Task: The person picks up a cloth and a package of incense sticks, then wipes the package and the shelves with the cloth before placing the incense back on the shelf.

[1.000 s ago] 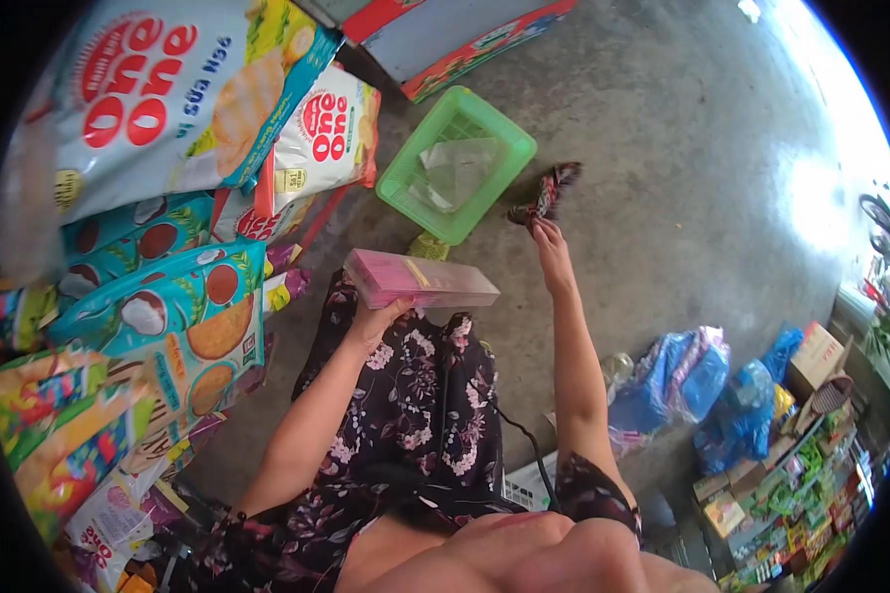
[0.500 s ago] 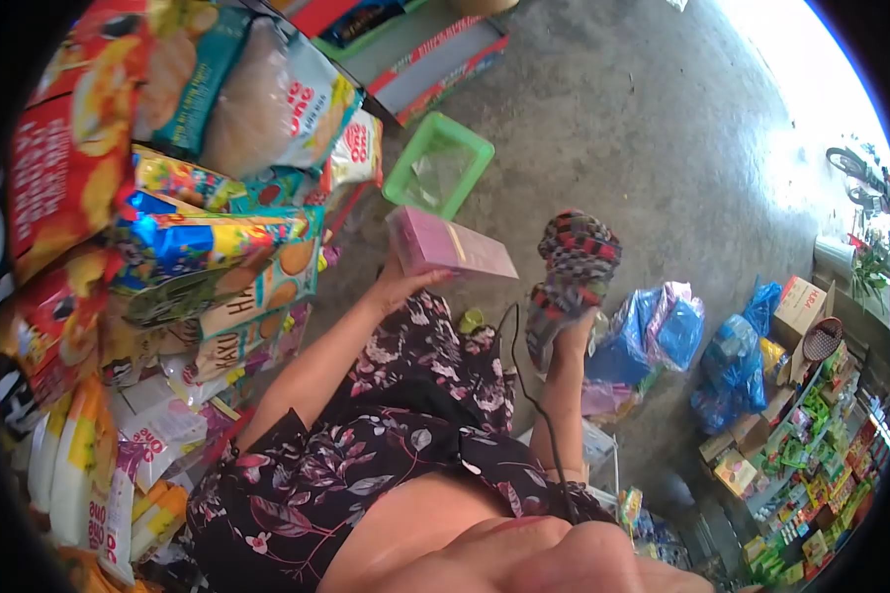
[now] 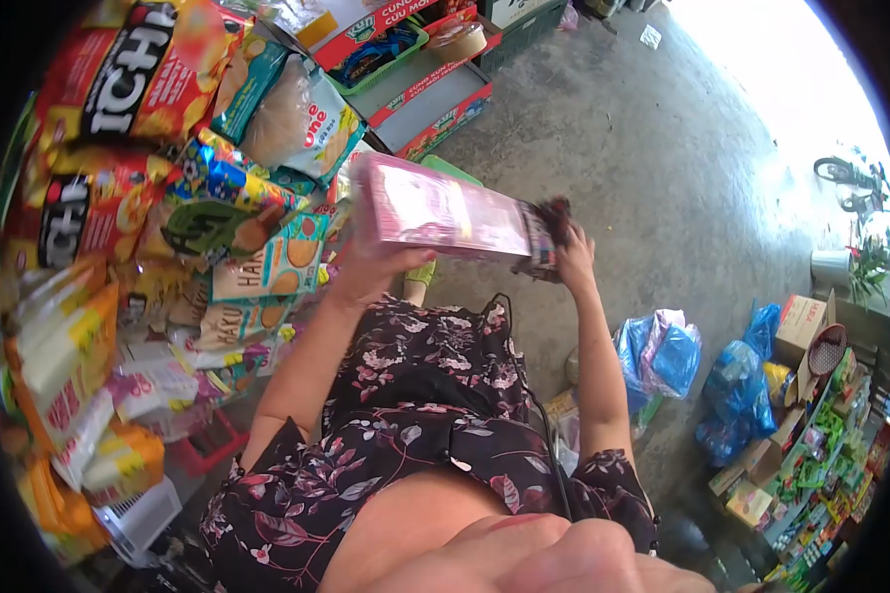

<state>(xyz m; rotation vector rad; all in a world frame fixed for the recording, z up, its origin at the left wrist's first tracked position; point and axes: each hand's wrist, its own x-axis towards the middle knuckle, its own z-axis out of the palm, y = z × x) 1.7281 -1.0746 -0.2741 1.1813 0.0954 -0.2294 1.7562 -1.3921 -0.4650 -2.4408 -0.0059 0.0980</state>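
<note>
A pink box (image 3: 445, 210), long and glossy, is held up in front of my body. My left hand (image 3: 371, 277) is closed around its left end from below, with the thumb along the near side. My right hand (image 3: 576, 259) grips a dark checked cloth (image 3: 543, 242) that is pressed against the box's right end; some of its fingers are hidden behind the cloth. Behind the box, part of a green plastic basket (image 3: 452, 170) shows.
Snack packets, among them red noodle bags (image 3: 138, 79) and biscuit packs (image 3: 272, 262), crowd the left. Red-edged cartons (image 3: 425, 104) stand beyond. On the right are blue plastic bags (image 3: 737, 385), a cardboard box (image 3: 801, 316) and shelved goods (image 3: 811, 465). The floor (image 3: 623, 148) is concrete.
The cloth in my right hand has moved from beside the box onto its right end. My left hand has raised the box slightly left and closer. The view has shifted.
</note>
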